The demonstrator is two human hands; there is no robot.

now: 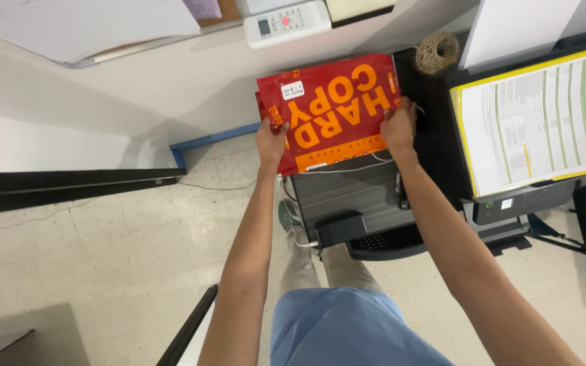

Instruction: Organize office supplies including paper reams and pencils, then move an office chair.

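Two hands are on one thing: a red ream of copy paper (330,112) with large orange lettering and a small white label near its far left corner. From my remote seat I see the left hand (271,139) clamped on the ream's left edge, fingers curled around the side and thumb on top. The right hand (399,125) holds the right edge, fingers bent over the far side of the pack so that I see mostly its back and knuckles. Both arms stretch forward and are bare to above the elbow.

The ream lies roughly flat, held at the far end of a dark grey cabinet top (347,193), with its left part jutting past the cabinet's edge over the floor. I cannot tell whether it rests on the surface or is held just above it. A thin white cable (354,167) runs across the cabinet just beside the ream's near edge. On the near end of the cabinet sits a black box-like device (339,227).

Right of the ream stands a black printer (520,200) with a printed sheet (540,118) on a yellow folder lying on its top. A ball of twine (437,52) sits behind the ream's right corner. Beyond, on a pale ledge, lies a white remote control (286,24). Below are a speckled tile floor (103,271), grey trousers and a blue shirt.
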